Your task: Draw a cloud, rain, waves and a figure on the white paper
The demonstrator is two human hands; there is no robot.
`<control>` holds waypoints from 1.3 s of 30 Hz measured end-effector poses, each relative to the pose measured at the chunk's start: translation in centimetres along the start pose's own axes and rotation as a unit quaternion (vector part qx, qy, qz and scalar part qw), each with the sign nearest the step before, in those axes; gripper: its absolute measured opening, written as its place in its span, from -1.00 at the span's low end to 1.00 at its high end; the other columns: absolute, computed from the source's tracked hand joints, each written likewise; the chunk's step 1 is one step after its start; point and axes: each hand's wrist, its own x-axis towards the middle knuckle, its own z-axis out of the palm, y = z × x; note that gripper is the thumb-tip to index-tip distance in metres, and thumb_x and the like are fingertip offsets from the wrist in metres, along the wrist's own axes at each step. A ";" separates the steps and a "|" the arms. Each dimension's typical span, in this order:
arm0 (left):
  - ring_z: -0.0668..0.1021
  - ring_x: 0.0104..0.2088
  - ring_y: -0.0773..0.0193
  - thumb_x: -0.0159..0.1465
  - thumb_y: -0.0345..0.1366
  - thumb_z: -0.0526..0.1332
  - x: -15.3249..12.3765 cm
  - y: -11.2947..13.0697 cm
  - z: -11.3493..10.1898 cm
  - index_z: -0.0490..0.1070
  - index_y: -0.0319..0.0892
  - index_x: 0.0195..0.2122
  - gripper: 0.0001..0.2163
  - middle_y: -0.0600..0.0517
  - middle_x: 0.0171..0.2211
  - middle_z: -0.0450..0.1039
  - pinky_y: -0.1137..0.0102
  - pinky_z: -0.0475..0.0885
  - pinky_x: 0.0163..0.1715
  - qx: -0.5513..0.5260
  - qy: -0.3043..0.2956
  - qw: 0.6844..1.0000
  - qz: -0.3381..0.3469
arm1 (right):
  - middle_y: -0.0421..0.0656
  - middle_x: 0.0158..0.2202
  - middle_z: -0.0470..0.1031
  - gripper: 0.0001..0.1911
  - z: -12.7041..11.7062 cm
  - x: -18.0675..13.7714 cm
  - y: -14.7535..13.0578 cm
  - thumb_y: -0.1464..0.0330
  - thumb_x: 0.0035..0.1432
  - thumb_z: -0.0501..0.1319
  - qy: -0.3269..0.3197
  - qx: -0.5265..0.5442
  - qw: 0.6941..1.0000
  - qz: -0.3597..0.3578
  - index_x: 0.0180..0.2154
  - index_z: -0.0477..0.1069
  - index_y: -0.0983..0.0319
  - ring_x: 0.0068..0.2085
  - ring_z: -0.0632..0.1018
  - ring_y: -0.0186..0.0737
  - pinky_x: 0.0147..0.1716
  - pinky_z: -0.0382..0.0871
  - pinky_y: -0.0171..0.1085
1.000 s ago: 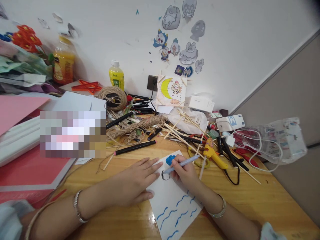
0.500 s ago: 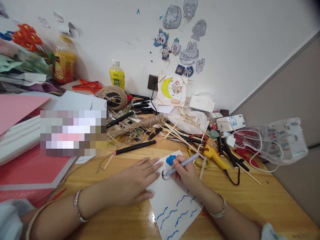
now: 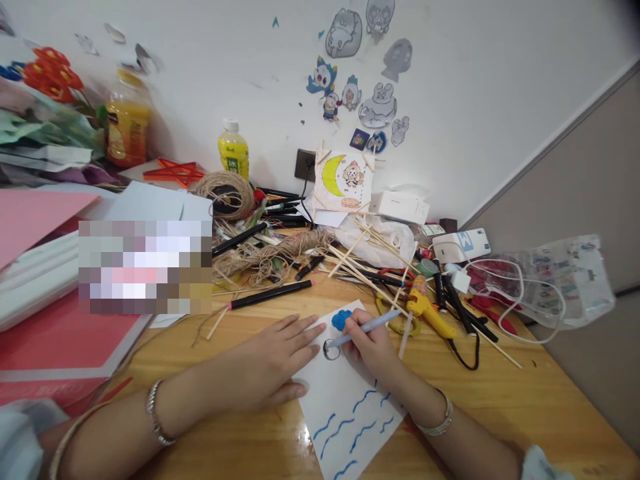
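A white sheet of paper (image 3: 345, 400) lies on the wooden table (image 3: 500, 400), with blue wavy lines low on it and a blue blob (image 3: 341, 319) near its top. My left hand (image 3: 267, 363) lies flat on the paper's left edge, fingers stretched out. My right hand (image 3: 367, 347) grips a light blue pen (image 3: 367, 328). The pen's tip rests on a small dark circle (image 3: 331, 349) drawn on the paper, just right of my left fingertips.
Behind the paper lie black markers (image 3: 270, 294), wooden skewers (image 3: 370, 267), twine (image 3: 273, 253), a yellow glue gun (image 3: 427, 311) and white chargers with cables (image 3: 460, 245). Red and pink sheets (image 3: 55, 333) fill the left. Two drink bottles (image 3: 233, 152) stand by the wall.
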 end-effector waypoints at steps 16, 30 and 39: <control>0.29 0.23 -0.02 0.38 -0.35 0.03 -0.6 -3.5 0.9 0.24 -0.25 0.21 -0.63 -0.20 0.26 0.17 0.11 0.28 0.15 0.140 0.075 0.983 -0.091 | -0.31 -0.64 0.32 -0.69 -3.8 1.0 -1.5 0.13 0.13 0.20 0.293 0.121 0.940 -0.124 -0.50 0.27 0.17 -0.61 0.34 -0.35 -0.67 0.18 -0.40; 0.53 -0.32 0.22 0.35 -0.39 -0.08 -0.5 -4.9 -0.5 0.43 -0.14 -0.30 -0.72 0.04 -0.34 0.48 0.39 0.49 -0.29 0.069 0.213 0.962 -0.154 | -0.30 -0.64 0.37 -0.67 -7.2 3.3 -1.8 0.07 0.13 0.20 0.371 0.092 0.910 -0.162 -0.45 0.29 0.18 -0.63 0.31 -0.35 -0.63 0.19 -0.36; 0.56 -0.39 0.20 0.33 -0.36 -0.06 -0.4 -4.5 -1.2 0.41 -0.11 -0.34 -0.74 0.03 -0.41 0.50 0.39 0.51 -0.37 0.088 0.207 0.963 -0.146 | -0.31 -0.67 0.33 -0.61 -9.3 5.2 0.7 0.01 0.09 0.21 0.395 0.068 0.902 -0.160 -0.49 0.28 0.18 -0.65 0.30 -0.33 -0.66 0.17 -0.35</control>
